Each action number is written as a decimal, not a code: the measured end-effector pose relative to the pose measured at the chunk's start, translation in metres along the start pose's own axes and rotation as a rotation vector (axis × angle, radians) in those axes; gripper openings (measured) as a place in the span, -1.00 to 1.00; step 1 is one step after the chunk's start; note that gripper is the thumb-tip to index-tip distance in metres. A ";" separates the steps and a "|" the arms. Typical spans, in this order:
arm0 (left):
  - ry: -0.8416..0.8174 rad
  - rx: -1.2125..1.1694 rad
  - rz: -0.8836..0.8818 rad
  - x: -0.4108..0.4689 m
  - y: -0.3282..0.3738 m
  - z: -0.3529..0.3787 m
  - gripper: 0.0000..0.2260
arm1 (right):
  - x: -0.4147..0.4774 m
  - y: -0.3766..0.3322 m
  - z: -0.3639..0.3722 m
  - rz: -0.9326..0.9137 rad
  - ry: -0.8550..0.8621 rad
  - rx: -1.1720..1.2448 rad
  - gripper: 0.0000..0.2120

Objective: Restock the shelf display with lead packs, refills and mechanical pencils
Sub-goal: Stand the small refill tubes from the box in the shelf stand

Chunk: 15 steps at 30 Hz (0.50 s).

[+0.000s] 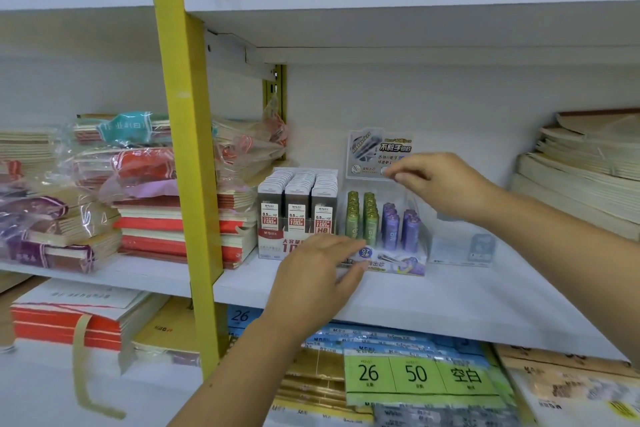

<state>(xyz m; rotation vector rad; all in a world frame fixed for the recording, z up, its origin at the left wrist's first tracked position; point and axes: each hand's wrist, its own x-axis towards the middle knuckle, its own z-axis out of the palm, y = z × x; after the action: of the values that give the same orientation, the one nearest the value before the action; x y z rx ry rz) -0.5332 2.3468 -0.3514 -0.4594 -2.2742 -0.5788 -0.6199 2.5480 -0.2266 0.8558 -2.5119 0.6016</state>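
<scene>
My left hand (318,274) reaches in over the front edge of the shelf (450,298), its fingers (346,253) nearly straight and held loosely together. They lie flat against the front left corner of the refill display (398,262) and wrap round nothing; the thumb sits low along the printed front panel. My right hand (446,187) comes in from the right side, higher up and closer to the shelf's back wall. Its fingers (403,177) are curled, with thumb and forefinger drawn together in a pinch on the lower edge of the header card (377,149), which stands upright at the back of the display. The other fingers of that hand are tucked in behind and I cannot tell whether they touch the card. The display is a clear tray standing about midway along the shelf, set back from the front edge. It holds green refill tubes (363,222) in upright rows on its left and purple refill tubes (401,229) on its right. Just beside it on the left stands the box of lead packs (298,204), filled in three rows, and I cannot tell whether the two touch. A small clear box (464,248) sits near the display's right side. Stacked notebooks (180,229) fill the shelf's left end behind the yellow post (187,149), and paper stacks (581,180) fill the right end.
</scene>
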 end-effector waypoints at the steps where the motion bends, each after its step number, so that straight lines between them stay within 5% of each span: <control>1: -0.001 0.016 0.011 -0.004 0.003 -0.002 -0.70 | -0.015 -0.007 -0.003 -0.023 0.099 0.103 -0.78; 4: 0.034 0.045 0.027 -0.026 0.018 -0.008 -0.74 | -0.080 -0.029 -0.003 -0.078 0.208 0.413 -0.74; 8: 0.041 0.029 0.136 -0.084 0.044 -0.002 -0.78 | -0.176 -0.034 0.026 -0.023 0.088 0.611 -0.81; 11: -0.103 -0.105 0.066 -0.148 0.051 0.024 -0.80 | -0.240 -0.017 0.080 0.158 -0.080 0.632 -0.77; 15: -0.497 -0.267 -0.285 -0.241 0.049 0.082 -0.80 | -0.320 0.024 0.176 0.465 -0.364 0.557 -0.75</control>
<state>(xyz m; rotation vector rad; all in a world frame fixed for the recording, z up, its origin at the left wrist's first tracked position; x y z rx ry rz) -0.3951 2.3950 -0.5659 -0.4468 -2.7750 -1.0120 -0.4468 2.6229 -0.5404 0.5818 -2.9482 1.4651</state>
